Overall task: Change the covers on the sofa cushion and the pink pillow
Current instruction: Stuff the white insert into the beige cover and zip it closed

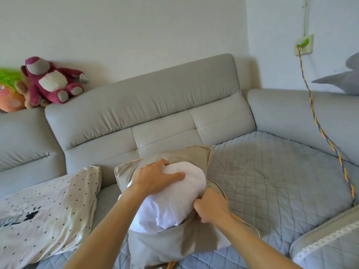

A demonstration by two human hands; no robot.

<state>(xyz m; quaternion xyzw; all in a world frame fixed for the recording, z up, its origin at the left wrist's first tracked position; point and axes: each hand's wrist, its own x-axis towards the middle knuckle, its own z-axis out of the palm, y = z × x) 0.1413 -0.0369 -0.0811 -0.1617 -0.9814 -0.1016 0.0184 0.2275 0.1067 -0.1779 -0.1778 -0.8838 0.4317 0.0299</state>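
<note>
A white cushion insert (174,199) bulges out of a beige cushion cover (171,247) with orange piping, lying on the sofa seat (272,181). My left hand (157,177) presses down flat on the top of the insert, fingers spread over it. My right hand (211,207) is closed on the edge of the cover's opening, beside the insert. A cream pillow with black dots (46,214) lies to the left on the seat. No pink pillow is visible.
The grey sofa backrest (147,105) runs behind. Plush toys sit on its top at the left: a magenta bear (52,80) and an orange one with green hair (9,94). A braided cable (328,140) hangs from a wall socket (304,44) down to the right seat edge.
</note>
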